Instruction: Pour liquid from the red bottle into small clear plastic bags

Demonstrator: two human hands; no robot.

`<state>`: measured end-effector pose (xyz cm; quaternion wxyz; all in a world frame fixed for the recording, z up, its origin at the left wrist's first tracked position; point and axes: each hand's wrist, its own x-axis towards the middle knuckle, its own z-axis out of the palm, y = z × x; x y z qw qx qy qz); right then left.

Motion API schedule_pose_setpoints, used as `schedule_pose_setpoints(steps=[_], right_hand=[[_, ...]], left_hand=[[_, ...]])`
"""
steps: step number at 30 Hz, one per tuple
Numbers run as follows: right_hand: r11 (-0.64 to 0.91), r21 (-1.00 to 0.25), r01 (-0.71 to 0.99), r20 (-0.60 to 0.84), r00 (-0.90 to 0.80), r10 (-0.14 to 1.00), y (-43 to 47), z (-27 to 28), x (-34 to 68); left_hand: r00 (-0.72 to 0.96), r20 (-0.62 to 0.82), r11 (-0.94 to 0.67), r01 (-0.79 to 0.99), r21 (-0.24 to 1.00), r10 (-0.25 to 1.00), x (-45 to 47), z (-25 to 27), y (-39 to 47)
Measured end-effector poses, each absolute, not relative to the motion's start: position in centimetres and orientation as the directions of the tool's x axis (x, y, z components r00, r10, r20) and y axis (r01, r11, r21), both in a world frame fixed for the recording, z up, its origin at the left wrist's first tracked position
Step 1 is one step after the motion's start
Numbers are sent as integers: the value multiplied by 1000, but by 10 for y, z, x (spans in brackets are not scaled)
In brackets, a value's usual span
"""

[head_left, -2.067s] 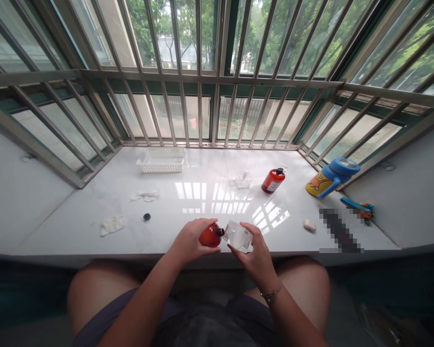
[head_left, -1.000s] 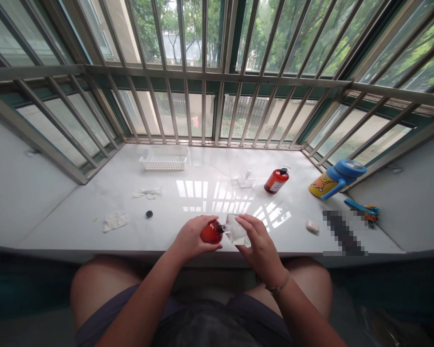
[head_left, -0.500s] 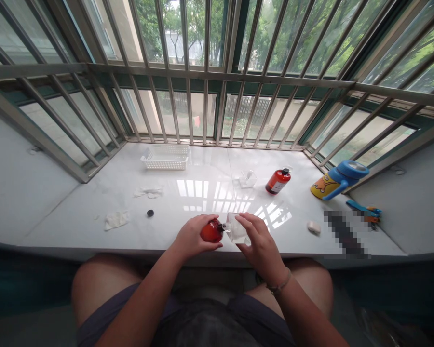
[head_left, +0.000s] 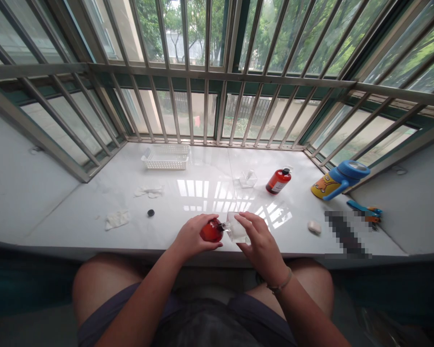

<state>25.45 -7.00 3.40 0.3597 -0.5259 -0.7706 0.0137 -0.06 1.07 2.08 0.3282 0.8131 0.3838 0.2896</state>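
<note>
My left hand (head_left: pixel 196 233) is closed around a red translucent bottle (head_left: pixel 211 231), tilted with its dark neck pointing right. In my right hand (head_left: pixel 259 241) is a clear square glass bottle (head_left: pixel 237 228), its neck turned left. The two necks meet, or nearly so, above the front edge of the white counter (head_left: pixel 166 230); whether liquid passes between them I cannot tell. A small black cap (head_left: pixel 151 213) lies on the counter to the left of my left hand.
Toward the back stand a white basket (head_left: pixel 165 158), a small clear container (head_left: pixel 248 179) and a second red bottle (head_left: pixel 278 181). A blue and yellow flask (head_left: pixel 340 180) is at right, near a small pale block (head_left: pixel 314 227). Crumpled tissues (head_left: pixel 117 220) lie left. Window bars (head_left: pixel 217 75) border the counter.
</note>
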Motion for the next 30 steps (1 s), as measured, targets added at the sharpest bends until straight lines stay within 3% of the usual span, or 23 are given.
schedule_pose_setpoints(steps=[30], right_hand=[[475,-309,824,554,-249,794,-66,46,252]], left_hand=[[530,220,-475,410,779,819,-4,21,12]])
